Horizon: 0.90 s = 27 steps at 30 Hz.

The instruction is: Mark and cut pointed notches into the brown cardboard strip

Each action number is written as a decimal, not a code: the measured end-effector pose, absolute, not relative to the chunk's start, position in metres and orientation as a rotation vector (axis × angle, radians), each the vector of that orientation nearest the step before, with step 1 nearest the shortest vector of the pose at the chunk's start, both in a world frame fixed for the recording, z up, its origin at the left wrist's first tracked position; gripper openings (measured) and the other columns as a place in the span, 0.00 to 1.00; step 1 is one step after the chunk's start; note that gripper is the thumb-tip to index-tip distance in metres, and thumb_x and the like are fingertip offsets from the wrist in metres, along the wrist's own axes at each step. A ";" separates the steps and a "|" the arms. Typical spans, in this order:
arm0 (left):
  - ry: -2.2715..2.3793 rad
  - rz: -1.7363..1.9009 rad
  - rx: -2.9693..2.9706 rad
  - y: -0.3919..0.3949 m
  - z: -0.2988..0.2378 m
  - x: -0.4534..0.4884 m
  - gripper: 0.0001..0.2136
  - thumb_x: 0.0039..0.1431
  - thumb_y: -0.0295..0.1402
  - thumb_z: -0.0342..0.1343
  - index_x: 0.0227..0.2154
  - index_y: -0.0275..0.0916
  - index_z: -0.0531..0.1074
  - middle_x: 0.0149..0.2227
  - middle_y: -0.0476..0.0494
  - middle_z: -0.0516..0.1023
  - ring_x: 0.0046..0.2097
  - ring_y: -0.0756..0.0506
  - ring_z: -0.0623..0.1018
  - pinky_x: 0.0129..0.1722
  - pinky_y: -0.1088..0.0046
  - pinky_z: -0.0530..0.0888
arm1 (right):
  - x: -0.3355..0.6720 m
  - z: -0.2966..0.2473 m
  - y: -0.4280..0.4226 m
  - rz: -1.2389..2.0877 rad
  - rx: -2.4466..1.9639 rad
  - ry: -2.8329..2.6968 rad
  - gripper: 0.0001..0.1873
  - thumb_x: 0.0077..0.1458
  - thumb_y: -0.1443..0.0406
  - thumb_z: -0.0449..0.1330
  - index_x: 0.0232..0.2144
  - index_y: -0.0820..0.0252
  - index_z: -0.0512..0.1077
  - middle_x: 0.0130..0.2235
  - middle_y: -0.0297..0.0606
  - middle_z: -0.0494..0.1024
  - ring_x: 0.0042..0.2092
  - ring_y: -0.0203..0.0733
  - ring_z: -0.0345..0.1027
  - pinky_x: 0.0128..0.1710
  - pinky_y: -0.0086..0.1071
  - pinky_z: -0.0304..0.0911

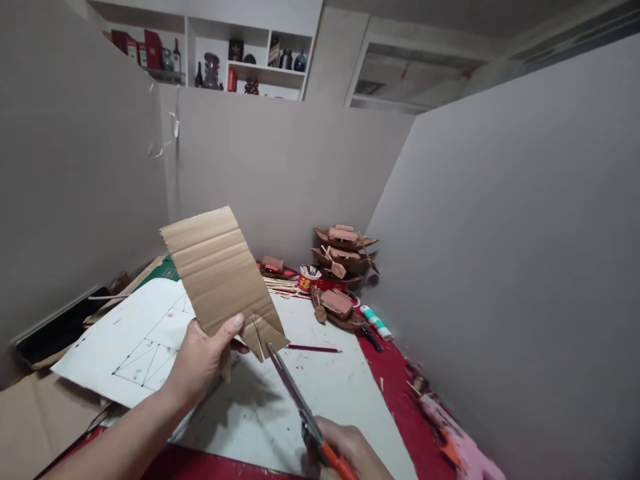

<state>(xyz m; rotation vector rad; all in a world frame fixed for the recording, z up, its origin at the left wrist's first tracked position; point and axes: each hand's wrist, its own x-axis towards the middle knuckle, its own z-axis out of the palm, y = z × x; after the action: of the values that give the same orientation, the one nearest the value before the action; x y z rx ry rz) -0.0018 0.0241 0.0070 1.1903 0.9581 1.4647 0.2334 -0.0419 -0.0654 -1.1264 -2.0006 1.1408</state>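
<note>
A brown sheet of cardboard (220,267) with crosswise creases is held up at a tilt. My left hand (207,353) grips its lower left edge, thumb on the near face, other fingers mostly hidden behind it. A narrow slit runs into the sheet's lower edge. In my right hand (345,443) is a pair of scissors (295,383) with orange handles, blades pointing up toward that edge. The blade tips are beside the slit; whether they touch the cardboard I cannot tell. Below lies a white board (310,400) on the table.
Drawn paper (145,340) lies left, near a black tray (60,327). Behind are model boats (340,303), a small paint tub (309,279) and thin sticks. A pencil (315,348) crosses the board; a white-and-green tube (376,323) lies right. Grey partitions (500,233) surround the table.
</note>
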 end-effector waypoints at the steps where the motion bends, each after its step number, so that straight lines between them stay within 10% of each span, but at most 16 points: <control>1: 0.979 1.457 1.206 0.022 0.006 0.001 0.18 0.52 0.41 0.64 0.41 0.34 0.75 0.36 0.42 0.81 0.29 0.45 0.77 0.28 0.69 0.78 | 0.233 -0.067 -0.041 1.132 -1.120 -2.010 0.36 0.51 0.32 0.44 0.24 0.58 0.61 0.22 0.30 0.59 0.24 0.34 0.50 0.22 0.29 0.47; 10: 1.059 1.467 1.279 0.012 0.003 0.002 0.12 0.52 0.41 0.63 0.25 0.35 0.77 0.27 0.42 0.80 0.32 0.42 0.78 0.32 0.71 0.75 | 0.235 -0.057 -0.045 1.123 -1.138 -2.068 0.31 0.56 0.37 0.47 0.25 0.58 0.61 0.23 0.27 0.55 0.25 0.33 0.47 0.23 0.28 0.48; 27: 1.005 1.383 0.895 -0.014 0.004 0.034 0.22 0.45 0.45 0.67 0.38 0.34 0.76 0.33 0.42 0.81 0.23 0.47 0.76 0.23 0.73 0.75 | 0.228 -0.067 -0.045 1.004 -1.052 -1.977 0.31 0.57 0.39 0.48 0.26 0.61 0.66 0.22 0.29 0.57 0.26 0.35 0.48 0.25 0.26 0.54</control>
<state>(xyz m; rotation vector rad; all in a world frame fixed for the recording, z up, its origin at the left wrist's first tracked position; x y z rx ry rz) 0.0337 -0.0136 0.0041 0.8951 1.0049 1.3829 0.2284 -0.0451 -0.0670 -1.0522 -1.9775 1.0045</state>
